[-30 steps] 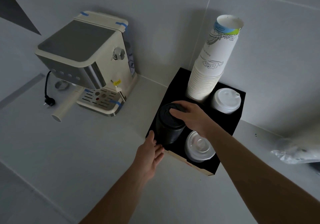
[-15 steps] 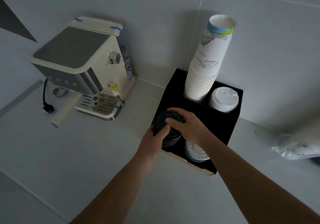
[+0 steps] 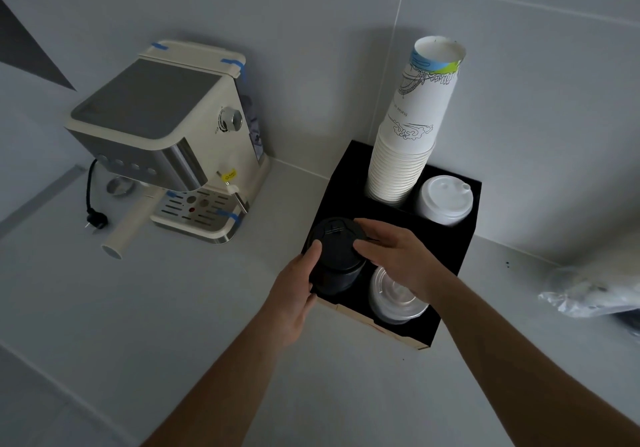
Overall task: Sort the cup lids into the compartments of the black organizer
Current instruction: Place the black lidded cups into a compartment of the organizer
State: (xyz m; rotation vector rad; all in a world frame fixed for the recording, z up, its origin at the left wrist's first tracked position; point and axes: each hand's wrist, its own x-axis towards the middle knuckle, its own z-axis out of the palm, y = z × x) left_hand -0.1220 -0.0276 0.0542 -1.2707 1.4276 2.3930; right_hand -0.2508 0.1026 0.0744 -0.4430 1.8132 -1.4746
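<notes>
Black organizer [image 3: 446,256] with four compartments on the grey surface [image 3: 173,325]. Front left: one stack of black lids [image 3: 337,256], clasped by the left hand [image 3: 294,290] at its side and the right hand [image 3: 398,259] with fingers curled over its top. Front right: one stack of clear lids [image 3: 394,299]. Rear right: one stack of white lids [image 3: 445,200]. Rear left: one stack of paper cups [image 3: 412,128]. One coffee machine [image 3: 166,135] stands to the left.

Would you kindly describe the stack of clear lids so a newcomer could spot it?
Find the black organizer standing right of the coffee machine. The clear lids sit in its front right compartment, nearest the viewer; they alone are see-through, unlike the black lids beside them and white lids behind.
</notes>
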